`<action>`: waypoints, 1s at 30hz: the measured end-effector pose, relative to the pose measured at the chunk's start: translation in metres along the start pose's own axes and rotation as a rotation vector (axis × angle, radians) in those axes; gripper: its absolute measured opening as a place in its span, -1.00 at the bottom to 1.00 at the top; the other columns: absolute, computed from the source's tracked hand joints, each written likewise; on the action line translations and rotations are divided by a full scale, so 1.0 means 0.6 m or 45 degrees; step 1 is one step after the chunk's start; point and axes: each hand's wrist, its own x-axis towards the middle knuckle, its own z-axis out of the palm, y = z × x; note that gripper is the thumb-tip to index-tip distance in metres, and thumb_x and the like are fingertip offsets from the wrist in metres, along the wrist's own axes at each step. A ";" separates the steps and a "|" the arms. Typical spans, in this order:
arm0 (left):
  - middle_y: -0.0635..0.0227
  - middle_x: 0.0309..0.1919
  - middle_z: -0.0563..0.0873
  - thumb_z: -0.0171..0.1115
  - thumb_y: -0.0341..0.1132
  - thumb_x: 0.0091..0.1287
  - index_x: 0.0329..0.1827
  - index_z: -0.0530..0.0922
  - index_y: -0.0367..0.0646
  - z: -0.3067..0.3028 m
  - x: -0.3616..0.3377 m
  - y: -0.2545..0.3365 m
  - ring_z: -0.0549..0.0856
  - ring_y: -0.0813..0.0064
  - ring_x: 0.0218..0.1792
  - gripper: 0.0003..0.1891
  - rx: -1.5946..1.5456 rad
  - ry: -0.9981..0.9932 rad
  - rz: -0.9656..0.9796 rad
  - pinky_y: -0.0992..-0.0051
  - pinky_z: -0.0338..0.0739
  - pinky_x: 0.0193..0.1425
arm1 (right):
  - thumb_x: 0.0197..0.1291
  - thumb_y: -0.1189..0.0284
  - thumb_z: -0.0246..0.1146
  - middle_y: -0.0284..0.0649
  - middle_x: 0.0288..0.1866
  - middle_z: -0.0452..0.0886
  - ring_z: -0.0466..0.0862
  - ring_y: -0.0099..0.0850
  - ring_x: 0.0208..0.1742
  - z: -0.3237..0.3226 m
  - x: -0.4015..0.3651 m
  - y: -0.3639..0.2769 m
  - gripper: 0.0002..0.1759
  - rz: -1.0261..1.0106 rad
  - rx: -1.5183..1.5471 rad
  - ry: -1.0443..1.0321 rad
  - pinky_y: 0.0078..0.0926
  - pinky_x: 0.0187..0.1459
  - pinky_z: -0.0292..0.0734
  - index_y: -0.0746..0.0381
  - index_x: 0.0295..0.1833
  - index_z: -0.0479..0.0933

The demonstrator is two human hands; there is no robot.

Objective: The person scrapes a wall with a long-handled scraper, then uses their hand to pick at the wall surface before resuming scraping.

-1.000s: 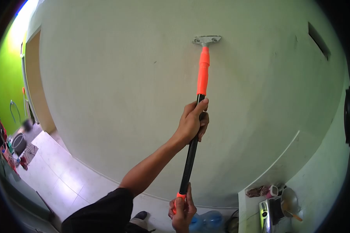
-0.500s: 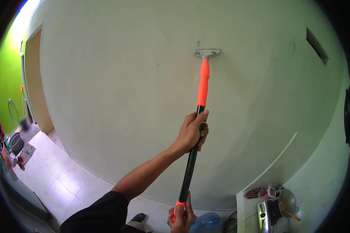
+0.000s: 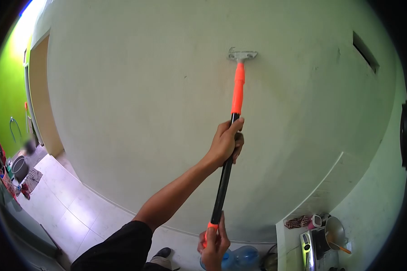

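Observation:
A long-handled scraper point(image 3: 223, 185) with a black pole and orange grips slants up the pale wall point(image 3: 140, 99). Its flat metal head point(image 3: 242, 55) rests at a small dark mark on that wall. My left hand point(image 3: 224, 143) is wrapped round the pole just below the upper orange grip, its arm stretched up from a black sleeve. Lower down, my right hand point(image 3: 215, 246) closes on the orange grip at the pole's bottom end. Some fingers of both hands are hidden behind the scraper.
At the lower right, a gas stove point(image 3: 308, 250) carries a pan point(image 3: 334, 232) on a counter. Blue water bottles point(image 3: 244, 258) lie on the floor near my right hand. A doorway point(image 3: 41, 95) and a grey basin point(image 3: 19, 168) are at the left. The wall has a dark slot point(image 3: 365, 52).
The scraper has slid a little way up the wall, its head now over the dark mark. Both hands have risen with it, keeping their grip.

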 end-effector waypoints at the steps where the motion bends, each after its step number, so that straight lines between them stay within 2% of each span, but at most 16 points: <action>1: 0.49 -0.70 0.31 0.05 0.02 0.65 -0.28 0.25 -0.09 -0.002 -0.010 -0.005 0.35 0.56 -0.87 -0.58 -0.001 -0.002 -0.005 0.44 0.28 -0.85 | 0.62 0.41 0.06 -0.40 -0.52 0.36 0.35 -0.67 -0.65 -0.003 -0.009 0.000 -0.35 0.007 -0.017 0.008 -0.64 -0.69 0.19 0.26 0.72 0.12; 3: 0.48 -0.70 0.32 0.05 0.02 0.65 -0.27 0.26 -0.10 -0.003 0.001 -0.003 0.36 0.57 -0.87 -0.58 0.001 -0.020 0.028 0.43 0.30 -0.83 | 0.63 0.40 0.05 -0.41 -0.52 0.35 0.36 -0.67 -0.64 -0.002 -0.012 0.001 -0.35 0.021 -0.036 0.026 -0.65 -0.69 0.18 0.26 0.72 0.11; 4: 0.49 -0.70 0.32 0.05 0.02 0.65 -0.27 0.26 -0.10 -0.003 0.018 0.000 0.35 0.57 -0.87 -0.58 0.010 -0.030 0.065 0.44 0.29 -0.83 | 0.63 0.39 0.07 -0.41 -0.52 0.34 0.37 -0.68 -0.62 -0.003 0.010 0.005 -0.34 -0.091 -0.070 -0.015 -0.67 -0.69 0.19 0.25 0.72 0.12; 7: 0.50 -0.72 0.30 0.05 0.03 0.65 -0.27 0.27 -0.09 0.004 0.026 0.015 0.32 0.57 -0.88 -0.58 -0.004 -0.001 0.025 0.45 0.26 -0.84 | 0.60 0.46 0.11 -0.40 -0.43 0.40 0.44 -0.66 -0.53 0.002 0.021 -0.009 -0.32 -0.002 0.075 -0.009 -0.67 -0.63 0.29 0.27 0.73 0.11; 12: 0.51 -0.73 0.27 0.06 0.05 0.64 -0.25 0.29 -0.09 0.001 -0.006 -0.007 0.30 0.56 -0.89 -0.58 -0.010 -0.017 -0.011 0.45 0.24 -0.84 | 0.63 0.37 0.07 -0.40 -0.54 0.35 0.31 -0.69 -0.66 -0.005 -0.014 -0.005 -0.34 -0.027 -0.048 -0.001 -0.65 -0.69 0.19 0.24 0.73 0.12; 15: 0.50 -0.73 0.28 0.05 0.05 0.65 -0.25 0.29 -0.10 0.003 0.048 0.008 0.31 0.55 -0.89 -0.58 0.015 -0.045 0.138 0.44 0.24 -0.85 | 0.62 0.40 0.10 -0.43 -0.46 0.35 0.40 -0.67 -0.57 0.005 0.040 -0.016 -0.32 -0.082 -0.028 -0.017 -0.65 -0.65 0.24 0.28 0.72 0.11; 16: 0.50 -0.72 0.29 0.03 0.04 0.66 -0.25 0.29 -0.11 0.015 0.051 0.032 0.32 0.54 -0.89 -0.58 0.027 -0.016 0.100 0.43 0.23 -0.85 | 0.62 0.37 0.12 -0.43 -0.44 0.35 0.40 -0.66 -0.58 0.009 0.045 -0.028 -0.32 -0.085 0.047 -0.049 -0.64 -0.66 0.25 0.28 0.72 0.11; 19: 0.50 -0.72 0.29 0.03 0.04 0.66 -0.24 0.29 -0.11 0.009 0.024 0.012 0.32 0.53 -0.89 -0.58 0.019 -0.013 0.090 0.43 0.23 -0.85 | 0.63 0.33 0.09 -0.40 -0.57 0.34 0.31 -0.66 -0.69 0.004 0.011 -0.022 -0.33 -0.087 -0.055 -0.008 -0.61 -0.70 0.19 0.25 0.72 0.12; 20: 0.49 -0.73 0.28 0.03 0.05 0.66 -0.24 0.29 -0.11 0.007 0.006 0.003 0.32 0.52 -0.90 -0.57 -0.035 -0.031 0.085 0.43 0.23 -0.85 | 0.61 0.37 0.14 -0.42 -0.41 0.40 0.40 -0.67 -0.57 -0.002 -0.007 -0.027 -0.32 0.013 -0.027 0.003 -0.67 -0.63 0.27 0.24 0.72 0.13; 21: 0.49 -0.72 0.29 0.03 0.05 0.66 -0.23 0.30 -0.12 0.005 -0.001 0.000 0.32 0.52 -0.90 -0.57 -0.009 -0.017 0.022 0.43 0.23 -0.85 | 0.62 0.35 0.12 -0.41 -0.47 0.38 0.37 -0.67 -0.61 -0.001 0.004 -0.026 -0.32 -0.031 -0.056 -0.007 -0.66 -0.66 0.24 0.25 0.72 0.13; 23: 0.50 -0.73 0.28 0.03 0.05 0.66 -0.23 0.30 -0.11 0.000 0.016 -0.003 0.31 0.53 -0.89 -0.58 0.021 -0.007 0.097 0.44 0.22 -0.85 | 0.63 0.32 0.10 -0.40 -0.60 0.34 0.32 -0.66 -0.70 0.008 0.015 -0.016 -0.32 -0.084 -0.088 0.005 -0.64 -0.71 0.18 0.27 0.72 0.12; 24: 0.49 -0.72 0.30 0.03 0.05 0.66 -0.25 0.29 -0.10 -0.001 0.031 -0.002 0.32 0.54 -0.89 -0.57 0.019 -0.024 0.098 0.45 0.23 -0.86 | 0.60 0.37 0.15 -0.42 -0.41 0.43 0.40 -0.66 -0.57 0.000 0.024 -0.018 -0.31 -0.034 -0.017 -0.019 -0.68 -0.63 0.27 0.25 0.72 0.14; 26: 0.48 -0.72 0.34 0.02 0.07 0.67 -0.28 0.26 -0.08 0.008 0.050 0.032 0.33 0.57 -0.88 -0.55 0.012 -0.036 0.120 0.45 0.24 -0.86 | 0.60 0.36 0.16 -0.44 -0.42 0.43 0.40 -0.66 -0.57 0.000 0.043 -0.028 -0.30 -0.064 0.016 -0.061 -0.68 -0.63 0.27 0.26 0.72 0.13; 30: 0.49 -0.73 0.29 0.05 0.05 0.65 -0.25 0.29 -0.09 -0.006 0.011 -0.018 0.32 0.55 -0.89 -0.58 0.038 0.021 0.089 0.44 0.22 -0.86 | 0.61 0.38 0.14 -0.44 -0.40 0.42 0.40 -0.68 -0.57 -0.016 0.003 0.006 -0.33 -0.031 -0.032 -0.030 -0.69 -0.64 0.26 0.27 0.71 0.14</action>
